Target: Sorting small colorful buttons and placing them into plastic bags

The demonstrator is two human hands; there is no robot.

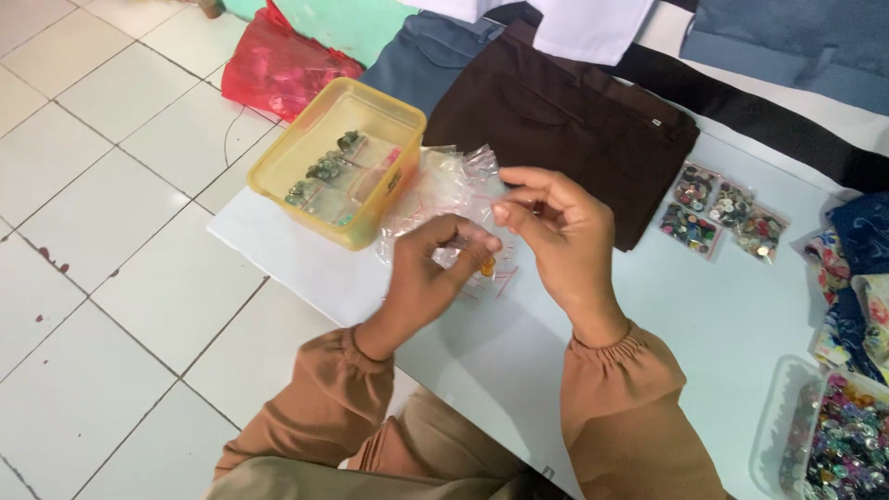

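My left hand and my right hand are raised over a white board, both pinching a small clear plastic bag with a red seal strip. Several more empty clear bags lie in a heap just behind my hands. An orange bit shows under my left fingers. A yellow plastic tub stands left of the heap, with small bags of dark green buttons inside.
Folded brown trousers and other folded clothes lie at the back. Three small bags of mixed buttons rest at the right. A clear box of colourful buttons sits at the bottom right. A red plastic bag lies on the white tiled floor.
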